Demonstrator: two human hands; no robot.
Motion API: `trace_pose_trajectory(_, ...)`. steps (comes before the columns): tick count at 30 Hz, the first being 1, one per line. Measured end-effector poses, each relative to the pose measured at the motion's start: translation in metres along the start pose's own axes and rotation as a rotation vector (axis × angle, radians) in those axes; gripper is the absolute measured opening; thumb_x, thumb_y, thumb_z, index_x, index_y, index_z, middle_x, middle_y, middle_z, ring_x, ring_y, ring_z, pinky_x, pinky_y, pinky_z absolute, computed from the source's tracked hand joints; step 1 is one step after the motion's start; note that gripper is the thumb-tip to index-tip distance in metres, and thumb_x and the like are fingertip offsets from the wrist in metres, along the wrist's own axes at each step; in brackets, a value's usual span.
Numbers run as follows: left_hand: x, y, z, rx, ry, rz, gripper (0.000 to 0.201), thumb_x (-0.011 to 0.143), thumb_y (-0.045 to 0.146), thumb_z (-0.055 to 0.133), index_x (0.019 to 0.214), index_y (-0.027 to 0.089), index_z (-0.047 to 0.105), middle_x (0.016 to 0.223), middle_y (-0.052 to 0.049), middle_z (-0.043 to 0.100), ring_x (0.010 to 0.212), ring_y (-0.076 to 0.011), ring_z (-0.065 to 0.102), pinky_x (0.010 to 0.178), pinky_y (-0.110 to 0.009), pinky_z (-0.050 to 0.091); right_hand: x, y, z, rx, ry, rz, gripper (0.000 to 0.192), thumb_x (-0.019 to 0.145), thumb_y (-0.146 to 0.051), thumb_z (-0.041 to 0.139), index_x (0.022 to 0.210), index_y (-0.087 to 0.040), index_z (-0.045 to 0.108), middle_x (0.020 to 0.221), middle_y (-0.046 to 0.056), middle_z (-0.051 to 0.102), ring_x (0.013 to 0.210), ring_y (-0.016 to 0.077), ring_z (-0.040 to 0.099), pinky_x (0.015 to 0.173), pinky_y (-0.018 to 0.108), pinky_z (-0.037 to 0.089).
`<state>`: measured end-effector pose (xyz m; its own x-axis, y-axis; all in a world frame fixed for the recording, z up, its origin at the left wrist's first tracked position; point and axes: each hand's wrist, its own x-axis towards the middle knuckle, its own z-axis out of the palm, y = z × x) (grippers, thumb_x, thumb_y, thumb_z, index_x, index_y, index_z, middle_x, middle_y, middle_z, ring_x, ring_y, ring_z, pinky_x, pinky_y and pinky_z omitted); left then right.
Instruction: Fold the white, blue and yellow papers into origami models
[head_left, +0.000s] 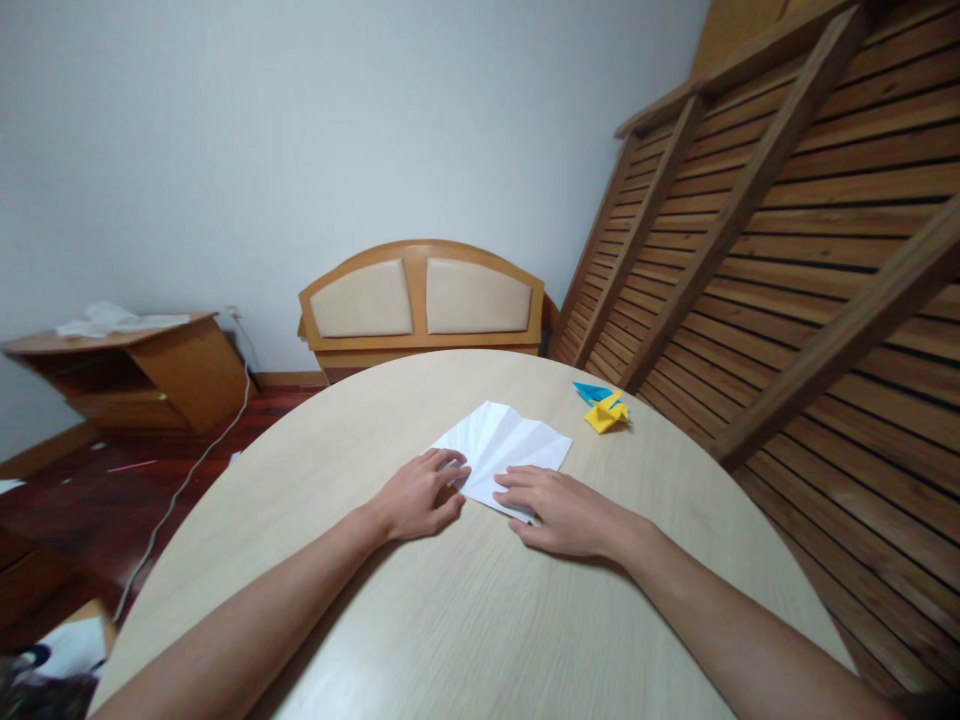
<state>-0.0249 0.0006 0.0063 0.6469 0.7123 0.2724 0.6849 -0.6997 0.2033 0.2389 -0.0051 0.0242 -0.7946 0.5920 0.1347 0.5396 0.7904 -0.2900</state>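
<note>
A sheet of white paper (504,445) with creases fanning out across it lies on the round wooden table (480,620). My left hand (426,492) rests at the sheet's left edge, its fingers apart and the fingertips touching the paper. On the near right part of the sheet lies my right hand (559,508), fingers stretched out over it. Neither hand grips the paper. Some of the near edge is hidden under my fingers.
A yellow folded-paper figure (606,414) and a blue one (591,392) stand at the table's far right. Wooden slats (750,270) lean along the right wall. Behind the table is a padded headboard (420,295); a low cabinet (165,370) is on the left, near a cable (191,475).
</note>
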Motion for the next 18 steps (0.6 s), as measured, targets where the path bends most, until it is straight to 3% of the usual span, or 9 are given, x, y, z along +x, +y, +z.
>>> trace_pose_trajectory(6, 0.0, 0.001, 0.0, 0.024, -0.015, -0.014, 0.039, 0.091, 0.036, 0.052, 0.126, 0.021, 0.061, 0.132, -0.012, 0.058, 0.121, -0.0278, 0.053, 0.105, -0.043, 0.044, 0.005, 0.0, 0.002, 0.026, 0.063, 0.067, 0.029, 0.098, -0.028, 0.045, 0.11, -0.019, 0.07, 0.113, 0.01, 0.072, 0.105, 0.0237, 0.064, 0.09, 0.034, 0.046)
trace_pose_trajectory(10, 0.001, 0.004, 0.002, 0.03, 0.011, -0.026, 0.035, 0.092, 0.04, 0.053, 0.119, 0.021, 0.065, 0.131, -0.012, 0.06, 0.121, -0.0279, 0.054, 0.105, -0.044, 0.045, 0.008, 0.001, 0.003, 0.016, 0.106, 0.151, 0.031, 0.102, -0.033, 0.041, 0.099, -0.019, 0.068, 0.094, 0.007, 0.073, 0.087, 0.022, 0.067, 0.076, 0.031, 0.044)
trace_pose_trajectory(18, 0.004, 0.008, 0.014, -0.108, 0.092, -0.1, 0.025, 0.096, 0.032, 0.05, 0.1, 0.019, 0.071, 0.119, -0.008, 0.068, 0.111, -0.0222, 0.061, 0.099, -0.038, 0.048, 0.013, 0.004, 0.013, 0.176, 0.26, 0.273, 0.028, 0.102, -0.036, 0.041, 0.104, -0.021, 0.065, 0.097, 0.006, 0.073, 0.088, 0.0209, 0.068, 0.076, 0.029, 0.044)
